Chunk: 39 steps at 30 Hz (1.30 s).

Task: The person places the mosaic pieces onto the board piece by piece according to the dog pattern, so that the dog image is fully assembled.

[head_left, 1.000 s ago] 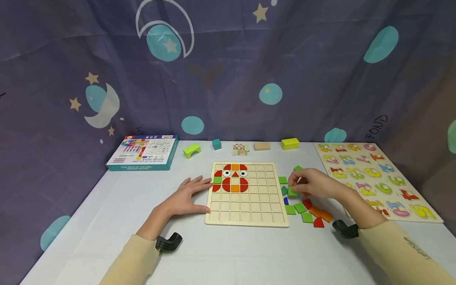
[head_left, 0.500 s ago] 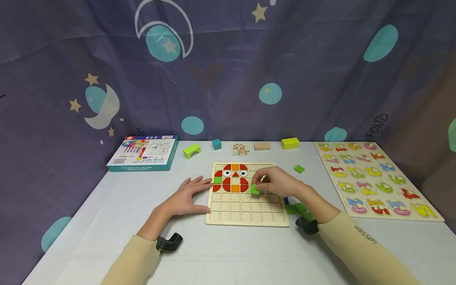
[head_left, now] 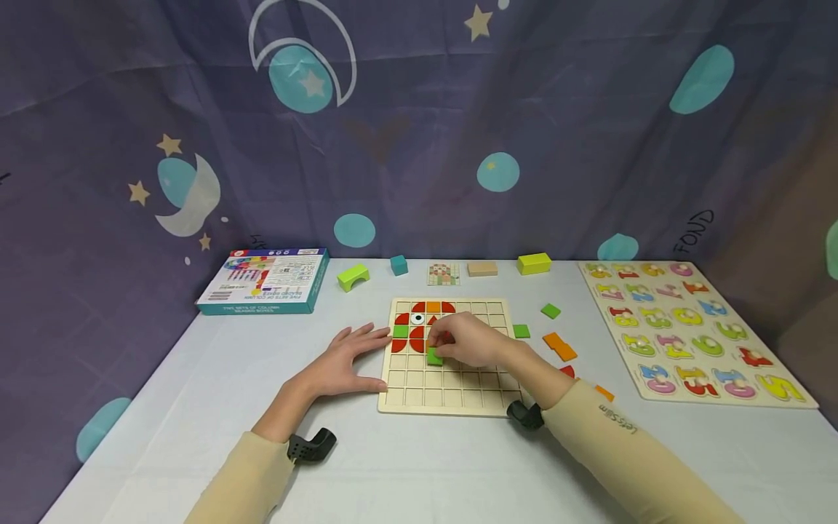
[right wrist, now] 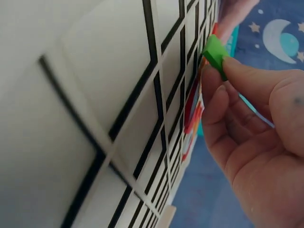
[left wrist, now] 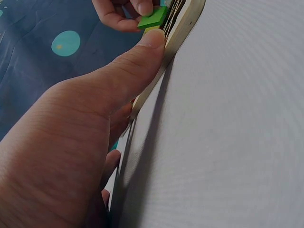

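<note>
A wooden grid board point(head_left: 452, 397) lies at the table's middle, with red, orange and green tiles and a white eye tile in its upper left cells. My right hand point(head_left: 461, 340) pinches a green square tile point(head_left: 434, 356) point(right wrist: 216, 54) point(left wrist: 153, 19) just above the board, below the red and orange shapes. My left hand point(head_left: 347, 360) lies flat on the table with straight fingers, its thumb point(left wrist: 137, 52) against the board's left edge point(left wrist: 183, 26).
Loose green, orange and red tiles point(head_left: 559, 344) lie right of the board. A number puzzle point(head_left: 687, 327) sits at the far right. A blue box point(head_left: 265, 280), a green arch block point(head_left: 352, 276), a teal cube point(head_left: 398, 265) and other blocks stand along the back.
My right hand has carried the green tile leftward from the loose pile, across the board, to below the red and orange shapes. The left hand has stayed put.
</note>
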### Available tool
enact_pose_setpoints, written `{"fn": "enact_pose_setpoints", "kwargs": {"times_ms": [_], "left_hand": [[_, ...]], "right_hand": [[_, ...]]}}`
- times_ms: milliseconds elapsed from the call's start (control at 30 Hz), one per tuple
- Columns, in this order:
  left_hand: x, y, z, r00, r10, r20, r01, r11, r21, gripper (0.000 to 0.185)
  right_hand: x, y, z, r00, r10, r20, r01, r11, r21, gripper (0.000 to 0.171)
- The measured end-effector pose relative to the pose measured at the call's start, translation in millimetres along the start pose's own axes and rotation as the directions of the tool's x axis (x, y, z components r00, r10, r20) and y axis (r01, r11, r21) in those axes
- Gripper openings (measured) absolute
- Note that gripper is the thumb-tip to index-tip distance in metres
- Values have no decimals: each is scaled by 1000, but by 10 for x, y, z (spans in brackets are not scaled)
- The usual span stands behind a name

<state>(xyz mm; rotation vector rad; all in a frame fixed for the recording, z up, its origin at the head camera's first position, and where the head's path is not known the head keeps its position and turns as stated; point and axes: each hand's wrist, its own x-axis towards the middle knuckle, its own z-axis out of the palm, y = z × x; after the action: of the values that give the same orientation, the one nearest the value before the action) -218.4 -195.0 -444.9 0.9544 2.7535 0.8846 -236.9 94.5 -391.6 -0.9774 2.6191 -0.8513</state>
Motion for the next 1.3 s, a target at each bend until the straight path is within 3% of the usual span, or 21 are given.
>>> {"fn": "enact_pose_setpoints", "kwargs": {"times_ms": [267, 633, 867, 1300], "left_hand": [[-2, 27, -13, 1000, -11, 6, 11, 1000, -7, 83], [-5, 11, -15, 1000, -3, 3, 3, 1000, -14, 83], [5, 9, -3, 1000, -5, 4, 5, 1000, 0, 83], [-6, 40, -1, 1000, -17, 2, 17, 1000, 0, 85]], "right_hand": [[3, -27, 41, 999, -45, 12, 45, 999, -24, 8], [-20, -65, 93, 1000, 16, 6, -16, 999, -37, 8], [-58, -3, 69, 1000, -19, -11, 19, 1000, -24, 11], [-455, 267, -262, 999, -9, -42, 15, 989, 149, 21]]}}
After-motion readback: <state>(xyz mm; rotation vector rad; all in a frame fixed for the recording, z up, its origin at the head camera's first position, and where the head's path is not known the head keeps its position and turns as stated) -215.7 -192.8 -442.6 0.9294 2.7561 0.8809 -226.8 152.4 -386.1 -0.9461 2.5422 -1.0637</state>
